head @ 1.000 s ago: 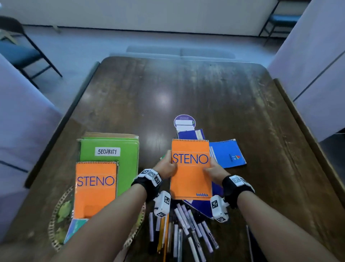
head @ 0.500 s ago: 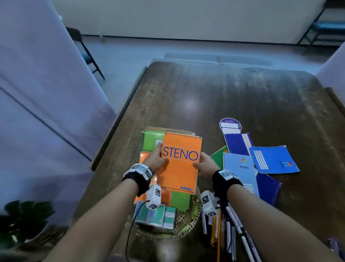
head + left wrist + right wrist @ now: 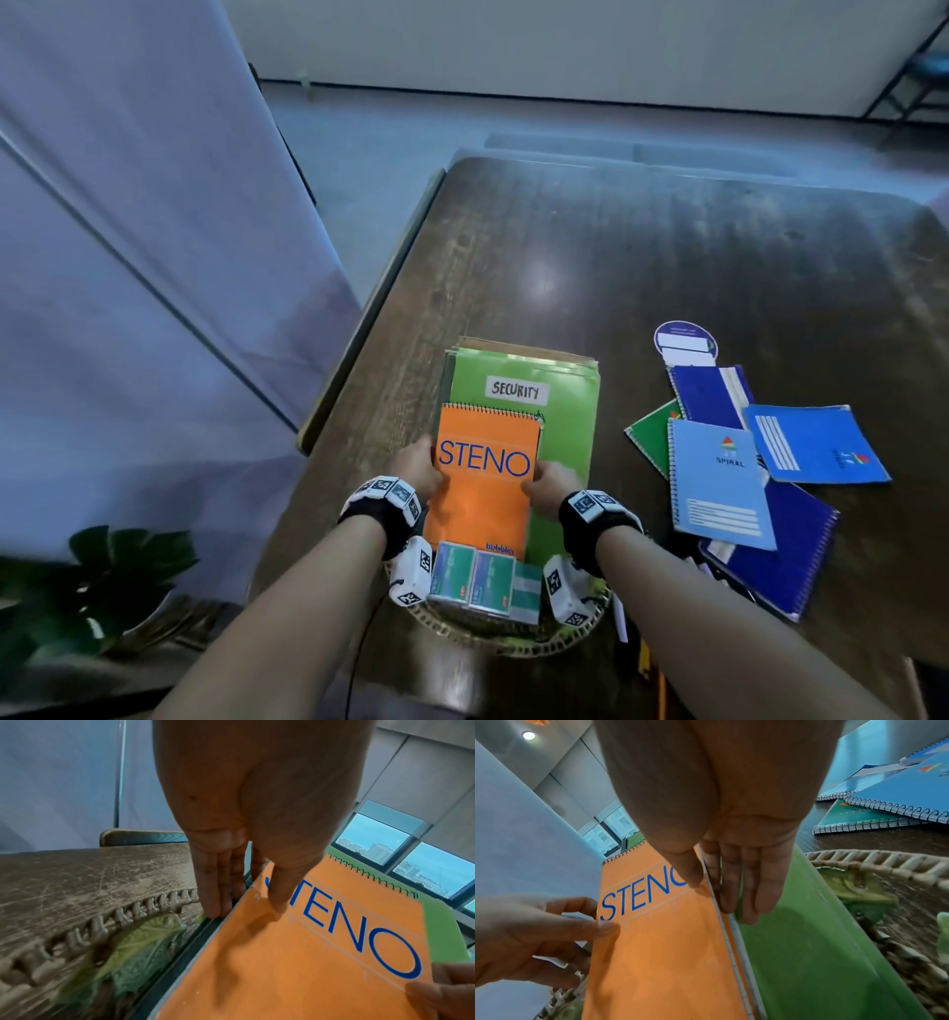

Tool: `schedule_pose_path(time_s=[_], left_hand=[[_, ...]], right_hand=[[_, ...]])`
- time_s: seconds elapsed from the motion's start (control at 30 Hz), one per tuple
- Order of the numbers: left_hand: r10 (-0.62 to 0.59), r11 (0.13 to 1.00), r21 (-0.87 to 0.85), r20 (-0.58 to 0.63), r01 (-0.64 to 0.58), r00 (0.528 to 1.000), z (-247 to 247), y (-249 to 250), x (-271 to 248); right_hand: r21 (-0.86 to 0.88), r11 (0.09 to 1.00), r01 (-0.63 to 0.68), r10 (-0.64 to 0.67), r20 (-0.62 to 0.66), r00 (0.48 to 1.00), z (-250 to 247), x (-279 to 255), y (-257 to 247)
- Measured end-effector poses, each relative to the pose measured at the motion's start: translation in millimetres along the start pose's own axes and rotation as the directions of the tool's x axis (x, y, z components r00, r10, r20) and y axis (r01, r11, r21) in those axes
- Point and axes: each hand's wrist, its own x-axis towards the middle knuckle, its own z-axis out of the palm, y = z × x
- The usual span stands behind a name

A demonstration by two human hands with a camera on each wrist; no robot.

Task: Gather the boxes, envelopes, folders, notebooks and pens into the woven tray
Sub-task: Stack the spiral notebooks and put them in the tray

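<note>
An orange STENO notebook [image 3: 482, 493] lies over the green SECURITY folder [image 3: 560, 411] in the woven tray [image 3: 518, 645]. My left hand [image 3: 418, 470] pinches its left edge, thumb on the cover [image 3: 321, 953] and fingers [image 3: 213, 898] down along the side. My right hand [image 3: 549, 478] pinches the right edge, thumb on top and fingers [image 3: 746, 902] below on the folder [image 3: 808, 953]. Small teal boxes [image 3: 472, 578] stand at the tray's near rim. Blue spiral notebooks [image 3: 719, 478] lie in a heap to the right. Pens [image 3: 642, 660] show by my right forearm.
The table's left edge [image 3: 369, 329] runs close beside the tray. A lilac partition [image 3: 128, 257] and a potted plant [image 3: 102, 580] stand left of the table. A round purple card [image 3: 685, 342] lies behind the notebook heap. Bare wood [image 3: 667, 246] stretches behind.
Both hands carried the orange STENO notebook left from the notebook heap to the tray and lowered it over the stack there. The head view swung left with it.
</note>
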Motion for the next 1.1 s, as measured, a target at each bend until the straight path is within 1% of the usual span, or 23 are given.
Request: schedule_pose_path(time_s=[0.13, 0.2, 0.23, 0.33, 0.43, 0.57, 0.63, 0.7, 0.73, 0.77, 0.83, 0.87, 0.9, 0.93, 0.97, 1.03, 1.1], left_hand=[[-0.031, 0.992, -0.119, -0.020, 0.029, 0.999, 1.9, 2.0, 5.7], [-0.048, 0.988, -0.146, -0.038, 0.042, 0.998, 2.7, 2.5, 9.2], [-0.059, 0.988, -0.148, -0.044, 0.052, 0.997, 2.7, 2.7, 10.2], [-0.090, 0.988, -0.128, -0.042, 0.084, 0.995, 3.1, 2.7, 12.2], [-0.095, 0.991, -0.101, -0.035, 0.091, 0.995, 2.7, 3.1, 14.3], [-0.120, 0.987, -0.113, -0.029, 0.116, 0.992, 4.0, 1.2, 16.7], [-0.119, 0.989, -0.094, -0.009, 0.117, 0.993, 4.6, 0.0, 18.3], [-0.108, 0.993, -0.035, 0.047, 0.110, 0.993, 2.1, -1.0, 22.2], [-0.101, 0.994, -0.020, 0.091, 0.104, 0.991, 0.0, -2.3, 25.8], [-0.094, 0.994, -0.033, 0.141, 0.099, 0.986, -3.8, -2.3, 28.2], [-0.058, 0.981, -0.166, 0.225, 0.097, 0.973, -8.4, -2.5, 35.0], [-0.043, 0.962, -0.252, 0.237, 0.104, 0.971, -9.7, -2.2, 36.9], [-0.039, 0.943, -0.313, 0.233, 0.113, 0.972, -9.6, -1.5, 37.8], [-0.033, 0.932, -0.345, 0.216, 0.108, 0.976, -8.4, -1.0, 37.9], [-0.033, 0.929, -0.354, 0.201, 0.104, 0.979, -7.0, -0.2, 36.8], [-0.019, 0.929, -0.361, 0.170, 0.080, 0.985, -2.2, -0.6, 35.2], [0.000, 0.926, -0.372, 0.159, 0.060, 0.987, -1.1, 0.1, 31.2]], right_hand=[[-0.027, 1.000, -0.014, 0.011, -0.097, 0.995, -4.1, 0.6, -3.7], [-0.004, 1.000, -0.027, 0.026, -0.153, 0.988, -6.9, 0.8, -6.3], [0.018, 0.999, -0.035, 0.037, -0.161, 0.986, -7.6, 2.7, -6.5], [0.059, 0.997, -0.046, 0.054, -0.132, 0.990, -6.3, 5.4, -8.3], [0.104, 0.993, -0.052, 0.065, -0.126, 0.990, -2.8, 10.7, -7.1], [0.102, 0.994, -0.046, 0.057, -0.104, 0.993, -2.0, 12.1, -5.1], [0.103, 0.994, -0.042, 0.050, -0.076, 0.996, -3.8, 11.3, -2.3], [0.086, 0.995, -0.045, 0.051, -0.071, 0.996, -8.2, 11.1, 1.8], [0.054, 0.997, -0.049, 0.054, -0.100, 0.994, -10.9, 10.5, 4.4], [0.013, 0.998, -0.057, 0.059, -0.161, 0.985, -13.8, 11.0, 7.9], [-0.029, 0.995, -0.100, 0.086, -0.316, 0.945, -20.2, 11.8, 17.1], [-0.007, 0.992, -0.122, 0.111, -0.372, 0.921, -22.8, 11.8, 22.1], [0.029, 0.989, -0.145, 0.144, -0.393, 0.908, -24.0, 13.8, 27.8], [0.075, 0.984, -0.163, 0.179, -0.379, 0.908, -24.0, 15.4, 31.7], [0.126, 0.977, -0.172, 0.205, -0.335, 0.920, -22.0, 19.5, 35.7], [0.213, 0.963, -0.167, 0.219, -0.249, 0.943, -16.2, 25.0, 39.2], [0.224, 0.961, -0.160, 0.213, -0.238, 0.948, -11.0, 29.1, 40.7]])
